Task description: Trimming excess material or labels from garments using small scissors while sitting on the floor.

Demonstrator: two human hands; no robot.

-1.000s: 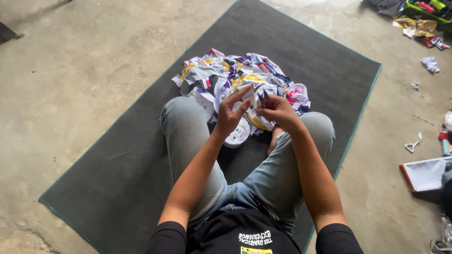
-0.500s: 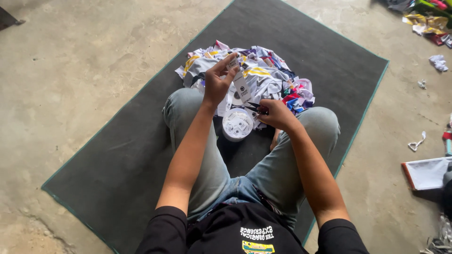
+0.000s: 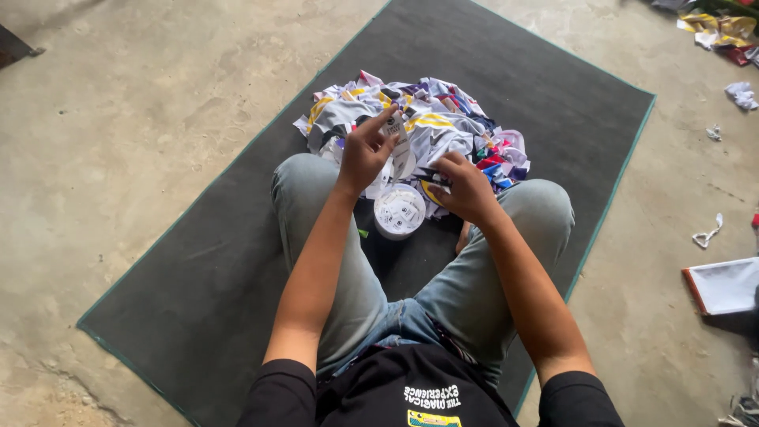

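Note:
I sit cross-legged on a dark grey mat [image 3: 198,269]. My left hand [image 3: 365,149] is raised over the pile and pinches a small white paper tag [image 3: 398,136] between thumb and fingers. My right hand [image 3: 466,188] rests lower, closed on the edge of a white and dark cloth piece [image 3: 433,180] from the pile. A heap of many-coloured cloth pieces [image 3: 431,119] lies in front of my knees. Between my legs stands a small round white tub [image 3: 399,210] with several white tags inside.
Bare concrete floor [image 3: 118,119] surrounds the mat. More coloured scraps [image 3: 723,32] lie at the far right top. A white board with a red edge [image 3: 726,286] lies on the floor to the right, with small white scraps [image 3: 706,235] nearby.
My hands were together in front of me; the left hand has lifted forward over the pile with a tag, and the right hand has dropped to the cloth. The tub is now uncovered.

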